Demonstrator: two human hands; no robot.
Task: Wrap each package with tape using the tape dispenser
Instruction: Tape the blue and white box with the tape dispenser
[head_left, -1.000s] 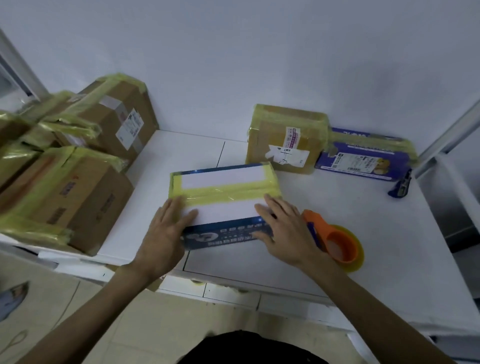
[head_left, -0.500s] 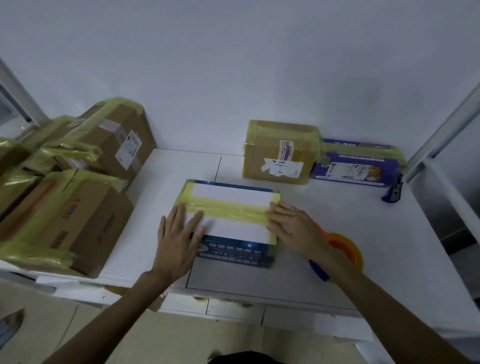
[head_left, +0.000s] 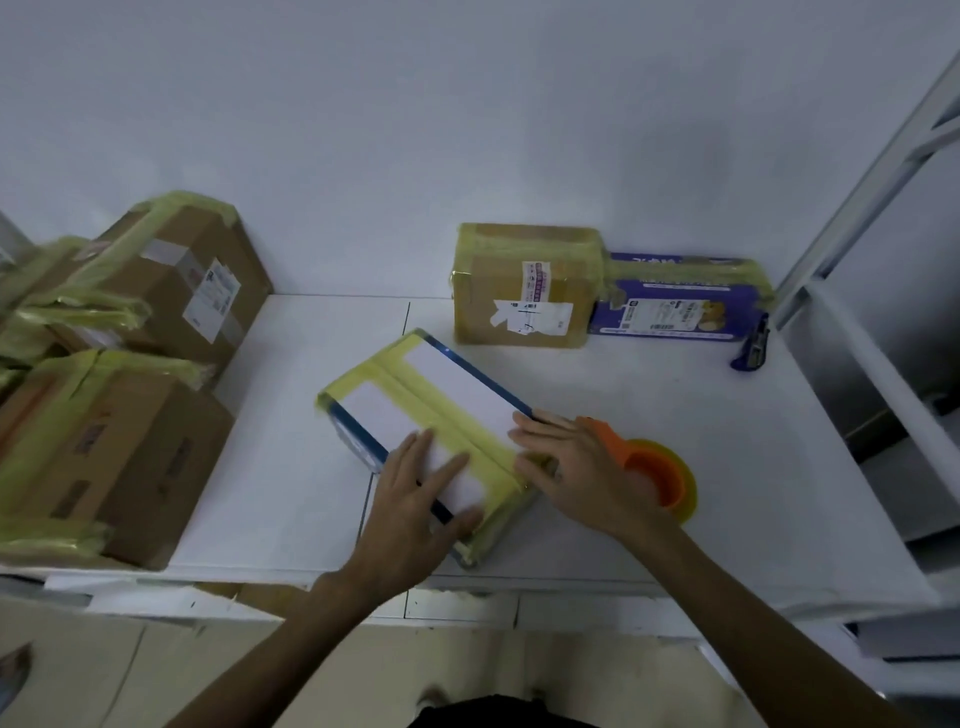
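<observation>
Tape dispenser (head_left: 658, 475) partly hidden behind flat right hand (head_left: 576, 467); left hand (head_left: 410, 499) flat on package (head_left: 452, 384) too.

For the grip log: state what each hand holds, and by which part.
Nothing is gripped. Left hand and right hand press flat on the taped box, near end; the tape dispenser sits unheld.

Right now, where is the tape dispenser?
In the head view, the orange tape dispenser lies on the white table, right of centre, partly hidden behind the right hand, beside the blue-and-white package.
</observation>
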